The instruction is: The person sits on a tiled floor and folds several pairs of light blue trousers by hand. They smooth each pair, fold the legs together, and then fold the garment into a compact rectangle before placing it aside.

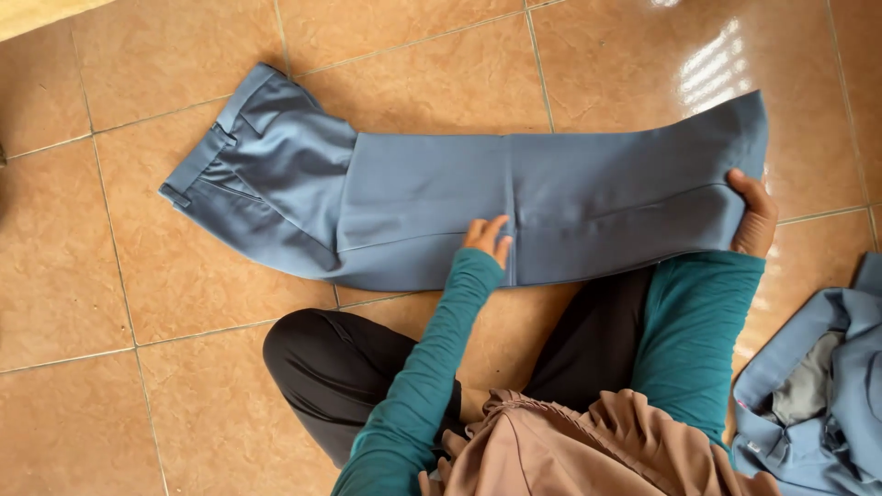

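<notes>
On the tiled floor (110, 276), blue-grey trousers (413, 197) lie flat, legs stacked one on the other, waistband toward the far-left, hems toward the right. Person sits cross-legged at the near edge of them.

Left hand (489, 239): fingers together, pressed flat on the cloth at the mid-leg crease, near the lower edge. Not gripping anything. Right hand (755, 216): curled round the hem end, fingers under or behind the fabric, thumb side on top; looks like it's holding the hem, though the fingertips are hidden.

Handling, my read: light, soft woven suiting, drapes, no stiffness beyond the waistband and seams. Slides easily on glazed tile, so one hand pinning while the other lifts makes sense. Not fragile; creases readily. Best holds: hem end, waistband, or the pressed crease line. Grabbing mid-panel would bunch it.

Surface: glossy orange-tan tiles with grout lines, window glare at the far-right. Hard, smooth, low friction.

Room: another pile of similar blue-grey clothing (818, 395) at the near-right, rumpled, apart from the trousers. Pale strip at the far-left corner, can't tell what.
</notes>
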